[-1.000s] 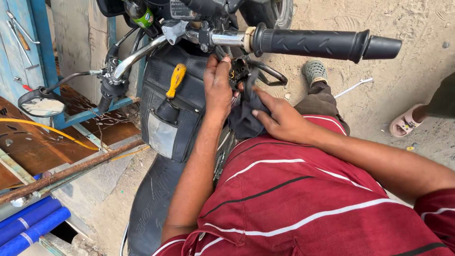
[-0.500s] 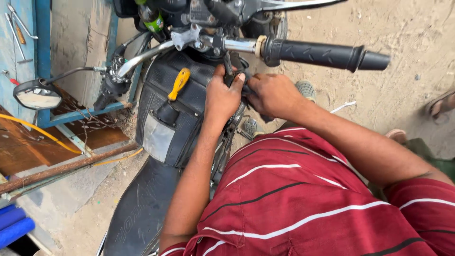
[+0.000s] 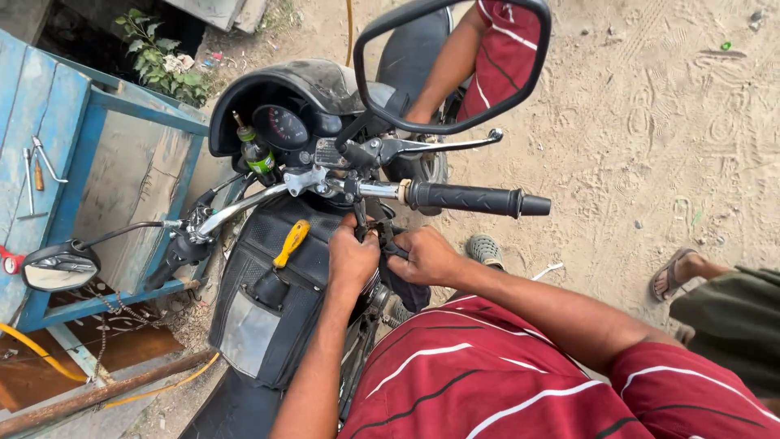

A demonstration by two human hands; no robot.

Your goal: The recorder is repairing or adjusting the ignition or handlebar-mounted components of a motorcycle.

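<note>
A black motorcycle stands below me, its handlebar [image 3: 268,195] running across the view with a black grip [image 3: 471,199] on the right. My left hand [image 3: 353,260] is curled around black cables [image 3: 361,219] just under the handlebar's middle. My right hand [image 3: 426,256] is beside it, almost touching, with its fingers closed on a dark cloth [image 3: 406,291] that hangs beneath it. What the fingertips press on is hidden. A yellow-handled screwdriver [image 3: 291,242] sits tucked in the black tank cover [image 3: 252,317], just left of my left hand.
A large right mirror [image 3: 455,65] juts up ahead, and a small left mirror [image 3: 58,267] sticks out at the left. A blue wooden cart [image 3: 49,138] with hanging tools stands left. Another person's sandalled foot [image 3: 674,272] rests on the sand at the right, and a grey shoe [image 3: 486,249] lies under the grip.
My view has pulled back and tilted up, bringing the dashboard and the right mirror into sight. Both hands stay under the handlebar's middle, with the right hand now closer to the left.
</note>
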